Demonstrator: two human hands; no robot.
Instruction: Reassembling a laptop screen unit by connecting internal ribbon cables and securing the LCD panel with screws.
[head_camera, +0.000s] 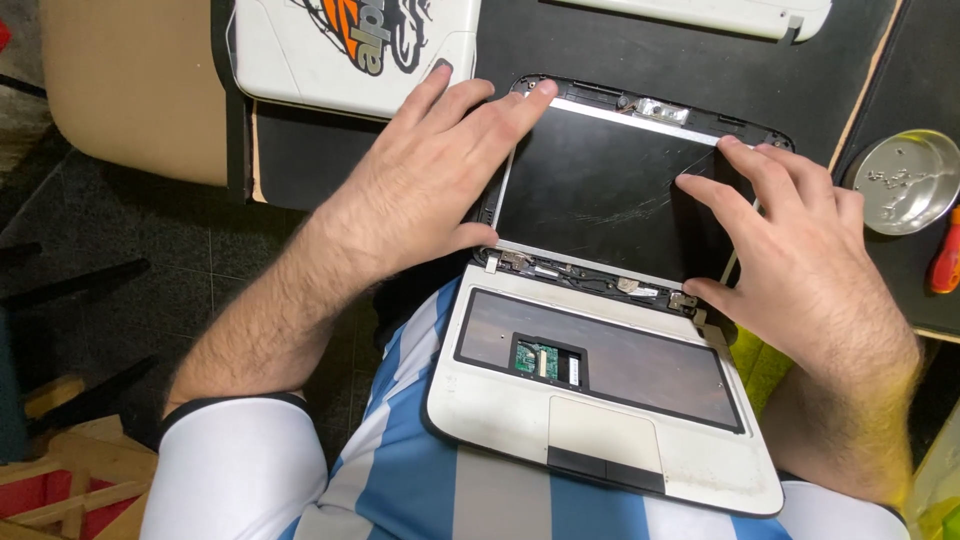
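The black desk (640, 50) carries the far half of my work; the near half rests on my lap. The small white laptop (600, 400) lies opened flat, its base with the keyboard removed on my thighs, touchpad nearest me, its long axis running left to right with the right end swung a little nearer. The screen panel (600, 190) lies back on the desk edge, face up, bezel off, cracked toward its right side, with its top edge pointing away from me and slightly right.

My left hand (420, 180) is spread open and flat over the panel's left edge, fingertips at the far left corner, thumb down by the left hinge. My right hand (790, 250) is also open, fingers on the far right corner, thumb near the right hinge. Neither has closed around anything; both only press and steady.

To do this well, I judge I should lift evenly from both sides, keep pressure off the cracked glass, and mind the cable at the hinges.

Smaller things: a white lid (350, 45) far left, a metal dish (905, 180) of screws at right, an orange-handled screwdriver (945, 255) beside it.
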